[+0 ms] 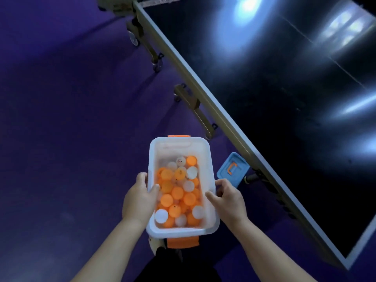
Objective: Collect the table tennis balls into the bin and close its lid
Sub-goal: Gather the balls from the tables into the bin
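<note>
Item: your left hand [138,200]. It grips the left long rim of the bin, thumb hooked over the rim to the inside, fingers curled round the outer wall.

Item: your right hand [230,200]. It grips the opposite long rim the same way, thumb lying across the edge.

Item: bin [209,157]. Translucent white, rectangular, uncovered, held between your two hands over the floor. It has one orange latch [183,242] at the near end and another at the far end.

Item: table tennis balls [177,192]. Orange and white mixed, piled in the nearer part of the bin. The far part of the bottom is bare.

Item: lid [233,169]. Blue with an orange handle, lying on the floor to the right of the bin, apart from it and just beside the table's edge.

Item: table [284,78]. A dark glossy top with pale light reflections, running diagonally along your right. It has a metal side rail and folding legs on castors [156,64].

Item: floor [61,98]. Purple, smooth, with soft shadows.
</note>
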`<act>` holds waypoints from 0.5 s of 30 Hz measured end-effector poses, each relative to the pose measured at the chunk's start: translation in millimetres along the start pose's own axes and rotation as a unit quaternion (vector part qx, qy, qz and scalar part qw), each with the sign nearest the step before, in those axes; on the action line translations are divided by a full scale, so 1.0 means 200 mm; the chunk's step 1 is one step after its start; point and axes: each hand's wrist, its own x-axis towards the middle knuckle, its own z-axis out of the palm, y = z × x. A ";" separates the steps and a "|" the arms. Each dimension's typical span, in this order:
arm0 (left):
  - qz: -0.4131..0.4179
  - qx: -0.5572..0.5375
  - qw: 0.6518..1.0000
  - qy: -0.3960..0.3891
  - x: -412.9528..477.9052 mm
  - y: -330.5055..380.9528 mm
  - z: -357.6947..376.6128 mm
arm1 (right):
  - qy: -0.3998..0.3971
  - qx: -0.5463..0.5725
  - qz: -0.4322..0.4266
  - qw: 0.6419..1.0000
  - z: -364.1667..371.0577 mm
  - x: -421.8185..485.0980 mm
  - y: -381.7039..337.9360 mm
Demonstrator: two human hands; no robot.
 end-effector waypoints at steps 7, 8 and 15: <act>-0.012 0.069 0.997 -0.026 0.28 -0.19 0.34 | -0.032 0.010 0.076 0.997 0.28 0.26 0.30; -0.014 0.074 0.997 -0.026 0.33 -0.22 0.40 | -0.038 0.019 0.093 0.995 0.33 0.31 0.35; -0.015 0.116 0.992 -0.039 0.82 -0.61 1.06 | -0.046 0.038 0.130 0.990 0.81 0.80 0.86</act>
